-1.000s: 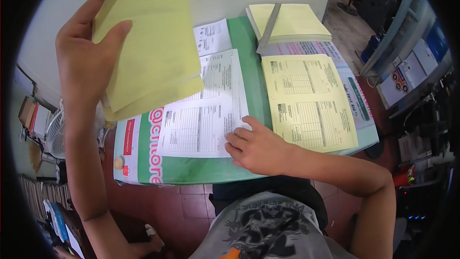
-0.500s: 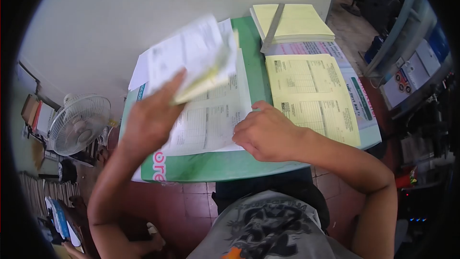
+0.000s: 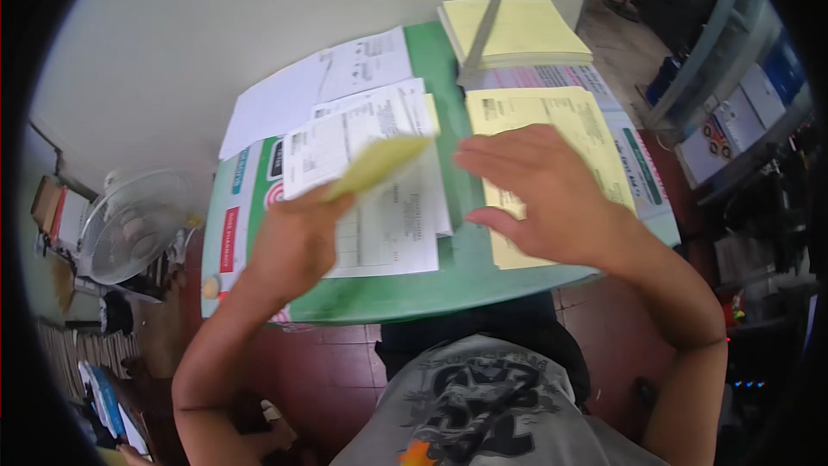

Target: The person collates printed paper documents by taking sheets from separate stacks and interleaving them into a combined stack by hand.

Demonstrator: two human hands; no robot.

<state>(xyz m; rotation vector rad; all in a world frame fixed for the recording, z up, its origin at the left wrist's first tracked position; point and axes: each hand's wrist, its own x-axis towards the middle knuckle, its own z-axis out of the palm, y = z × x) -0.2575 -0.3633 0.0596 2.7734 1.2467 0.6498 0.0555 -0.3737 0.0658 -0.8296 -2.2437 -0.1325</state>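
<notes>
My left hand (image 3: 302, 237) is closed on the lower edge of some printed form sheets. A yellow sheet (image 3: 384, 162), blurred by motion, curls up from its fingers, and a white printed form (image 3: 332, 145) lies just beyond. Under them are more white forms (image 3: 410, 246) on the green tabletop (image 3: 371, 298). My right hand (image 3: 543, 194) hovers with fingers stretched and thumb apart, holding nothing, above a stack of yellow printed forms (image 3: 604, 134). The hand covers much of that stack; whether it touches the paper I cannot tell.
A thick pile of yellow paper (image 3: 539, 26) stands at the back right, with a metal ruler (image 3: 481, 43) across it. White sheets (image 3: 276, 108) lie at the back left against the wall (image 3: 259, 17). A fan (image 3: 138, 229) stands left of the table.
My left hand has come down and nearer with the sheets it lifted. My right hand has left the white forms, moved right over the yellow stack and opened.
</notes>
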